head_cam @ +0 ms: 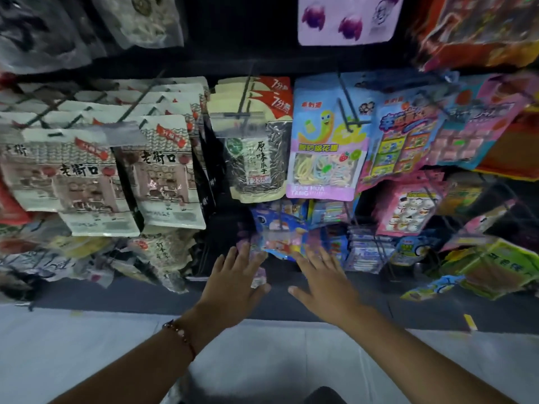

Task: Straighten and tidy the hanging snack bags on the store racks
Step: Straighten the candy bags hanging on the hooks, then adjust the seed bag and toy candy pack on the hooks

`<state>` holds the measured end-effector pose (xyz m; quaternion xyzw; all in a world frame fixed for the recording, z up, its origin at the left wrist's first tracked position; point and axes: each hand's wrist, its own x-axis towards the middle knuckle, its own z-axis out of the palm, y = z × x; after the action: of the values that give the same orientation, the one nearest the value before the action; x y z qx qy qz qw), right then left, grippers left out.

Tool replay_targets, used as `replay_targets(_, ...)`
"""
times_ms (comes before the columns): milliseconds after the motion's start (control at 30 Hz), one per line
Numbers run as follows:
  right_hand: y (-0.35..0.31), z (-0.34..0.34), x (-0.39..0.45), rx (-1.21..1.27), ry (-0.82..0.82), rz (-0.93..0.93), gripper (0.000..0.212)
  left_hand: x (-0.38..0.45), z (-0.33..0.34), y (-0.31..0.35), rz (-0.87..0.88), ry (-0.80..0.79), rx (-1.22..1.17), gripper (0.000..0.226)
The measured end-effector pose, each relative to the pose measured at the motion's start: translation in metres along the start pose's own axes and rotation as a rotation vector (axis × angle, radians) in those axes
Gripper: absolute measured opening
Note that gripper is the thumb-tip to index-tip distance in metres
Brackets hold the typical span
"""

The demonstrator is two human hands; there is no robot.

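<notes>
Dark store rack (262, 62) with wire hooks (245, 97), bags hanging in rows. Left: cream bags with black characters (163, 176), stacked deep. Middle: sunflower seed bag (256, 161), beside it blue-and-lilac candy bag (326, 147). Right: pink bags (408, 199). Low row: blue cartoon bag (280, 231), blurred. Below rack, pale tiled floor (87, 345).

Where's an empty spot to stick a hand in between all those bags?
A dark gap opens between the white bags and the blue bags, just above the left hand. Everywhere else, bags overlap tightly.
</notes>
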<state>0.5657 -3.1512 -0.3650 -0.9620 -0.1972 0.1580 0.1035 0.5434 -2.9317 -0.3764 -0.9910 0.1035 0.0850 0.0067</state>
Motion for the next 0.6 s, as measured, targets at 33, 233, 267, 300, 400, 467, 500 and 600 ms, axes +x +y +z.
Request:
replay_targets(33, -0.010, 0.011, 0.009, 0.004, -0.015, 0.035, 0.076, 0.003, 0.007, -0.015, 0.035, 0.007, 0.007, 0.077)
replay_targets(233, -0.055, 0.072, 0.041, 0.081, -0.049, 0.279, 0.075, 0.040, 0.046, -0.094, 0.225, -0.076, -0.002, 0.070)
replay_targets(267, -0.059, 0.076, 0.044, 0.078, -0.038, 0.309, 0.075, 0.045, 0.048, -0.099, 0.253, -0.081, 0.009, 0.068)
replay_targets(300, -0.062, 0.080, 0.051, 0.082, -0.029, 0.335, 0.074, 0.052, 0.054, -0.105, 0.283, -0.081, 0.015, 0.067)
replay_targets(400, -0.057, 0.091, 0.070, 0.078, 0.021, 0.362, 0.075, 0.073, 0.070, -0.112, 0.324, -0.033, 0.007, 0.070)
replay_targets(467, -0.047, 0.105, 0.083, 0.076, 0.042, 0.348, 0.076, 0.088, 0.090, -0.111, 0.336, 0.025, 0.024, 0.073)
replay_targets(500, -0.040, 0.114, 0.090, 0.072, 0.062, 0.334, 0.076, 0.096, 0.104, -0.110, 0.343, 0.072, 0.042, 0.073)
replay_targets(600, -0.018, 0.145, 0.109, 0.061, 0.154, 0.282, 0.077, 0.120, 0.150, -0.104, 0.368, 0.182, 0.073, 0.071)
